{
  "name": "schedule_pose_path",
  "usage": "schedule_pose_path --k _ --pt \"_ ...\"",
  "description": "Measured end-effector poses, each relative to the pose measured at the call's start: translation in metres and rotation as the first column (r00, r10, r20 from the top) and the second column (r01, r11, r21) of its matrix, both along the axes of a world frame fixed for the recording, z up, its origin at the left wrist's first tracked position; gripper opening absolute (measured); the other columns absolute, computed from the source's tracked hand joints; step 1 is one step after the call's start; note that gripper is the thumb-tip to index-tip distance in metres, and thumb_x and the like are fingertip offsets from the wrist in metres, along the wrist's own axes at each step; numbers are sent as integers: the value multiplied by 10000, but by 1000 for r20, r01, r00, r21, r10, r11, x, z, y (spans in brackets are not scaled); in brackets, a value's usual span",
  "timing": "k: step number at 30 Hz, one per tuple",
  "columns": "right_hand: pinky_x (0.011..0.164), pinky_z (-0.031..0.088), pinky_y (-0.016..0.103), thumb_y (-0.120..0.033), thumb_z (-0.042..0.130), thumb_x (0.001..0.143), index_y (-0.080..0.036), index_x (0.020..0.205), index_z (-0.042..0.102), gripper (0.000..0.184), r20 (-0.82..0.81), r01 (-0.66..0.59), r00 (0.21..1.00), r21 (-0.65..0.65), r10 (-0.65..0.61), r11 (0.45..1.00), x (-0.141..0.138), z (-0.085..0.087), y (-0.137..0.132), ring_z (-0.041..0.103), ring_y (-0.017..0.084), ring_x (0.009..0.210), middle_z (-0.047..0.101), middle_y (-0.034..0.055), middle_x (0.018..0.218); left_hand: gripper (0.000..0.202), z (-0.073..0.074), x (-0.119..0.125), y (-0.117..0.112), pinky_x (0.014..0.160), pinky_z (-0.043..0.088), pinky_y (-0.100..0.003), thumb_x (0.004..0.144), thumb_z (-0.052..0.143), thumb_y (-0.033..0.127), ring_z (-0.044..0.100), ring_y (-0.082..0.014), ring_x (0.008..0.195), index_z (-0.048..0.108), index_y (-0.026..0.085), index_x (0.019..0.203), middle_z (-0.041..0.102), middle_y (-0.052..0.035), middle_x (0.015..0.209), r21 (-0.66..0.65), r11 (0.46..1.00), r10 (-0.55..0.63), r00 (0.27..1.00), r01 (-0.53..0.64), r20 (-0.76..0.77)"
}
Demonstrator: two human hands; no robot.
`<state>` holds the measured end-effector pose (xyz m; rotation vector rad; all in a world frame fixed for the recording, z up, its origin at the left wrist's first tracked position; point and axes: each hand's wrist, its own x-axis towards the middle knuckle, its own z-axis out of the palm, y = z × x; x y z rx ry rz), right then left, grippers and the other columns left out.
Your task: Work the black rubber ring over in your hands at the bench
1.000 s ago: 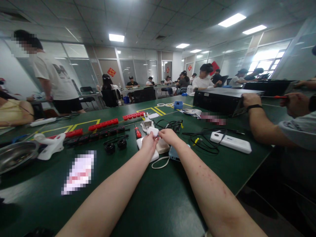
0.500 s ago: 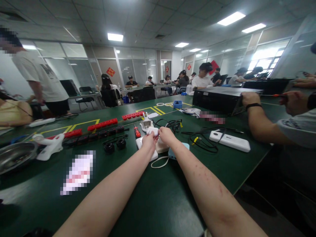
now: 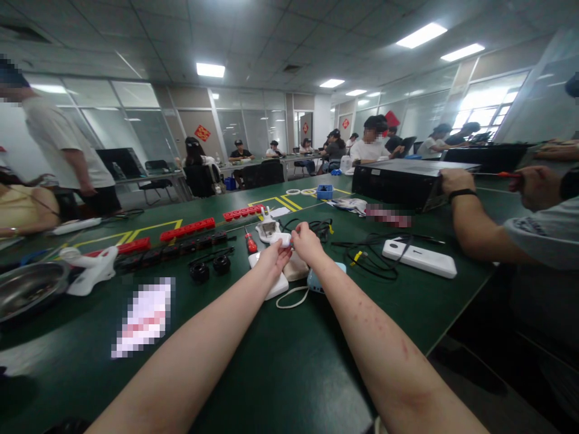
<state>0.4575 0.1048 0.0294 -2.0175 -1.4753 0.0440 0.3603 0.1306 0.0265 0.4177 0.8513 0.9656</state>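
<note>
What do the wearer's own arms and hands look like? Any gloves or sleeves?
The left hand and right hand are bare, without gloves or wristbands. The left forearm and right forearm show no sleeves.

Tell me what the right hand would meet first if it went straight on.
The right hand would probably meet the small white object in the left hand first, though depth is unclear.

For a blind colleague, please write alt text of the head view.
A person's left hand holds a small white object above a green table, the right hand close beside it. A red-handled screwdriver lies nearby; at right, a co-worker's hand touches a black case.
</note>
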Motion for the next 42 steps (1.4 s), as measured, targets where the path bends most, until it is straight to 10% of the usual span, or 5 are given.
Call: schedule_pose_path --k 16,24,32,42 --pt "819 439 408 -291 475 875 -157 1032 543 218 72 -49 996 -161 61 986 10 4 -4 537 198 964 542 67 1098 231 2 1 0 667 515 -329 846 497 248 596 -160 800 526 140 1047 583 -60 1010 3 997 -81 990 82 -119" --pt "728 487 353 -298 475 876 -144 1017 546 220 -51 -113 993 -266 103 957 26 -10 -1 581 168 845 577 53 1010 264 20 -11 -9 649 510 -321 854 471 308 598 -155 773 522 135 1047 589 -62 989 -71 938 -347 910 339 -229" --pt "741 481 359 -303 486 869 -142 992 556 215 -18 -188 982 -267 190 945 26 -21 8 580 169 851 583 52 1001 392 44 -60 -46 464 475 -256 864 360 418 620 -159 553 536 80 956 649 -101 779 -68 824 -534 731 562 -424" --pt "768 467 373 -309 465 879 -153 998 555 216 96 -64 992 -113 76 991 16 -14 -1 570 172 877 575 59 1023 361 38 -142 -116 532 450 -238 839 425 363 636 -163 621 396 156 1134 653 -75 805 45 775 -518 676 630 -524"
